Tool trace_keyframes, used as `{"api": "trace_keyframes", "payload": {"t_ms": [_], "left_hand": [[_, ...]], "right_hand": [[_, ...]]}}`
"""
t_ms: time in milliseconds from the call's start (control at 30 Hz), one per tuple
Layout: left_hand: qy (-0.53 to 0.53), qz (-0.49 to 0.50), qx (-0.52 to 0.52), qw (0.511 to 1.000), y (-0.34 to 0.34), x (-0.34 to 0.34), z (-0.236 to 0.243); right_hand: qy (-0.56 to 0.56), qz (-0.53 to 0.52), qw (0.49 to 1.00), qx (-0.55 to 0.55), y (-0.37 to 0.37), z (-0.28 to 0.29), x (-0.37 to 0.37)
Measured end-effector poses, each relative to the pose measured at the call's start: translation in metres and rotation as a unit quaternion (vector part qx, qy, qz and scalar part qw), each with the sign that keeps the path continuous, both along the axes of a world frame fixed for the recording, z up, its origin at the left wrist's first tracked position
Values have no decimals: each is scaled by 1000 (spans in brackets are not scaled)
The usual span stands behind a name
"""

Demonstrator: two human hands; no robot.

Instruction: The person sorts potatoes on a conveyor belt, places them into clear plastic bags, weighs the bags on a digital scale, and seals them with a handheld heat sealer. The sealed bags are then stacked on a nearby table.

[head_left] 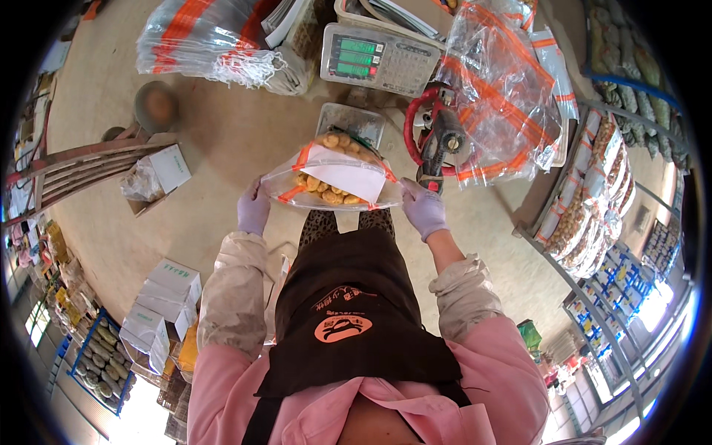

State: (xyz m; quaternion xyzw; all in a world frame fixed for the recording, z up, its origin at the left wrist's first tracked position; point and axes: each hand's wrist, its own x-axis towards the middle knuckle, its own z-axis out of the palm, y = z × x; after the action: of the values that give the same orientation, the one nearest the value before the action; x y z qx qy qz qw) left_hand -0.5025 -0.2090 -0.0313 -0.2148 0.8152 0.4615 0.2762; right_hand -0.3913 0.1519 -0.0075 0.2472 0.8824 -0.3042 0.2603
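A clear plastic bag [280, 183] with orange stripes stretches between my hands, in front of my dark apron. Inside it lie several round, golden-brown pieces [326, 190] whose kind I cannot make out. A blank-looking white sheet [345, 172] covers part of them. My left hand [254, 208], in a lavender glove, pinches the bag's left corner. At the opposite corner my right hand [424, 211], gloved alike, is closed on the plastic. Just beyond the bag is the metal plate [352, 121] of a scale, whose grey panel [382, 59] has lit green displays.
A black machine with a red loop handle [412, 133] stands right of the bag. Clear orange-striped bags [504, 96] are piled behind it, and a stack of flat bags [204, 41] lies far left. Filled bags [586, 193] line a metal rack at right; cartons [169, 289] stand at left.
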Motion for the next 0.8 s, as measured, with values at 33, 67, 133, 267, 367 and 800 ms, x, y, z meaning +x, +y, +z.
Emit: {"api": "trace_keyframes", "payload": {"t_ms": [33,67,133,267,367,800], "left_hand": [[-12,-7,-4,1000,0,-2,3],[-13,-5,-6,1000,-1,-3,6],[-17,-7,-9,1000,-3,-4,9],[-25,1,60,998,-5,-9,6],[-38,66,128,989,-7,-10,0],[276,-405,-273,828,109,14,59]], "right_hand": [[17,8,1000,-3,0,-1,6],[-6,13,1000,3,1,-2,14],[75,-134,979,-136,5,-4,33],[191,-377,889,-175,38,-28,56],[101,-278,953,60,78,-72,43],[162,-230,951,-128,139,-178,-13]]}}
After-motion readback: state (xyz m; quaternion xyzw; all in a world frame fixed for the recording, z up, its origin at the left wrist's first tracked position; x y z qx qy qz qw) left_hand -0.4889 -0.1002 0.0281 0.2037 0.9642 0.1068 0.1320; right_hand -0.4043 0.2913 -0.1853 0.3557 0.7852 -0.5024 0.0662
